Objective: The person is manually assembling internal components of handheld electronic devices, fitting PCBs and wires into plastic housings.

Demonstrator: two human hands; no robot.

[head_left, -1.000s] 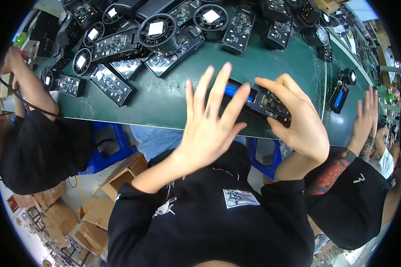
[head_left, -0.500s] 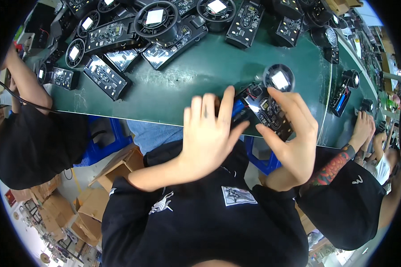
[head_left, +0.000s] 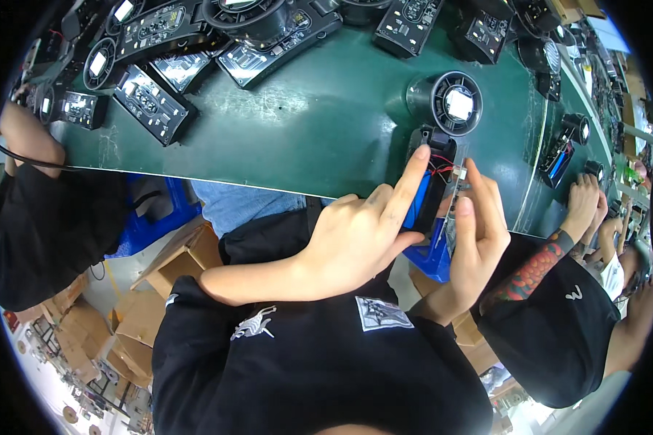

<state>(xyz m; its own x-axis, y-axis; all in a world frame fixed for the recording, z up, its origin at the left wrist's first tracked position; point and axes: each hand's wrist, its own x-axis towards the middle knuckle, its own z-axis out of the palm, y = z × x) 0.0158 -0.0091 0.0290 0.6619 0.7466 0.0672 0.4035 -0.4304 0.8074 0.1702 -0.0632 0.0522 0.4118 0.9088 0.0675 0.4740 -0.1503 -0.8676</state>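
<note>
A black device with a round, fan-like head (head_left: 457, 104) lies at the table's near edge, head pointing away from me. Its long housing (head_left: 437, 138) is uncovered, showing a blue battery (head_left: 416, 205) and thin red wires (head_left: 440, 169). My left hand (head_left: 355, 235) is wrapped about the housing's left side, index finger stretched along the top, thumb near the lower end. Between the fingers and thumb of my right hand (head_left: 475, 243) a circuit board (head_left: 451, 206) stands on edge, tilted up at the housing's right side. The wires run between housing and board.
Several similar devices with boards showing crowd the far side, one of them a board-topped body (head_left: 154, 104) at left. Another device with a blue battery (head_left: 557, 159) lies at right. Co-workers sit on both sides, a tattooed forearm (head_left: 533, 272) at right. Cardboard boxes (head_left: 178, 264) stand below.
The board, which faced up over the housing, is now turned up on edge to the right, baring the battery and wires. My left index finger has moved onto the housing.
</note>
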